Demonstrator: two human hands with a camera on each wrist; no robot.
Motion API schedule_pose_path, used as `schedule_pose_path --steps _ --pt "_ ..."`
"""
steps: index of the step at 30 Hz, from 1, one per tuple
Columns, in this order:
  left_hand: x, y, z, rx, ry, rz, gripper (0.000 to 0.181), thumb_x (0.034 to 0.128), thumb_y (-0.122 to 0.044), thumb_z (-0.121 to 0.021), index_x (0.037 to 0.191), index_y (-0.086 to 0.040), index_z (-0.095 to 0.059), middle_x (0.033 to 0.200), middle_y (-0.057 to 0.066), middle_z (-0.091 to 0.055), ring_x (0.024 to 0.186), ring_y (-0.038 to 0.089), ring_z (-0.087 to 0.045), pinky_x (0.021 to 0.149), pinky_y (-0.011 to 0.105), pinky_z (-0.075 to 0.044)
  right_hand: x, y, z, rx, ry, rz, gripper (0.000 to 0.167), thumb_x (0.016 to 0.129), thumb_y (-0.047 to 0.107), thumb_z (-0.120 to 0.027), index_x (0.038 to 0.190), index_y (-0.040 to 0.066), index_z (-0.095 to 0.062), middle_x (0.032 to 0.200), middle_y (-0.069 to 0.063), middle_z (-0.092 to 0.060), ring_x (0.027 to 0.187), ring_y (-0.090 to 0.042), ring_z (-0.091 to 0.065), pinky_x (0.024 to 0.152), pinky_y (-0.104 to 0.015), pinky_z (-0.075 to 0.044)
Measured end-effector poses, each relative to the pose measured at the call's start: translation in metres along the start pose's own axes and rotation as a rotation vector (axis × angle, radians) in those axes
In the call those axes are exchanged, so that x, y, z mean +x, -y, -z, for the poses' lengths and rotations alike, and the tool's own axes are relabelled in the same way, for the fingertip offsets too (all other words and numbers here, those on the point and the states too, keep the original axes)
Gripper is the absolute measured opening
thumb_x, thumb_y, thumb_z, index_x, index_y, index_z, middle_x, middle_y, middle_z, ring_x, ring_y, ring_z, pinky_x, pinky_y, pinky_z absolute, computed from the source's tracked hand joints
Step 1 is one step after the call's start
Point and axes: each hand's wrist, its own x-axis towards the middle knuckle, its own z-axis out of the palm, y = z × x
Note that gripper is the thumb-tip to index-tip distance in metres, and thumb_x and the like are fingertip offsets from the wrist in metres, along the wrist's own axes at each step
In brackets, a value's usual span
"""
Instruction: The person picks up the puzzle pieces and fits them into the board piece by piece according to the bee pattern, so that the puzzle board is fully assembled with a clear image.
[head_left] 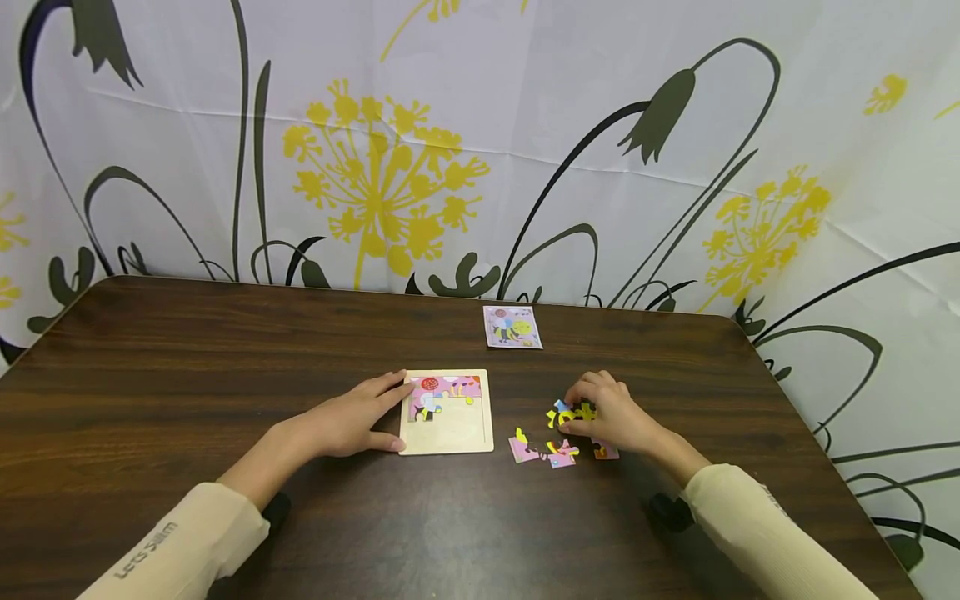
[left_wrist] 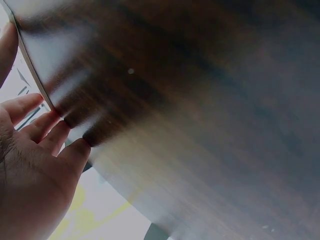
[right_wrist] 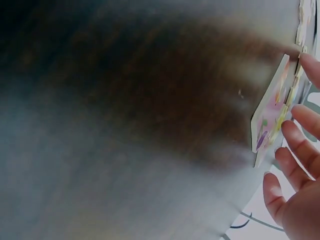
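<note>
A square wooden puzzle tray lies on the table, its upper part and left side filled with pink picture pieces. My left hand rests against the tray's left edge, thumb near the lower corner and fingertips at the upper one; the left wrist view shows those fingers extended at the rim. Over a cluster of loose puzzle pieces at the tray's right is my right hand. Its thumb and fingers are spread and lightly bent about a yellow-and-black piece lying flat, and the palm hides part of the cluster.
Nearer me lie pink loose pieces, with another pink piece below the right hand. A printed bee picture card lies toward the back of the dark wooden table. Behind the table hangs a flower-patterned cloth.
</note>
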Motion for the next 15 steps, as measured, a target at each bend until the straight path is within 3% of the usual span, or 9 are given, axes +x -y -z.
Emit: schedule_pose_path --steps 15 --pt "-0.0001 0.0006 0.0007 0.0 0.0 0.005 0.079 0.0824 -0.037 -0.066 0.141 0.001 -0.029 0.146 0.025 -0.019 0.132 0.042 -0.019 0.1 0.055 -0.025 0.0046 0.0013 0.002 0.022 0.027 0.063 0.022 0.077 0.019 -0.074 0.095 0.01 -0.066 0.099 0.0 -0.055 0.098 -0.022 -0.044 0.072 -0.037 -0.027"
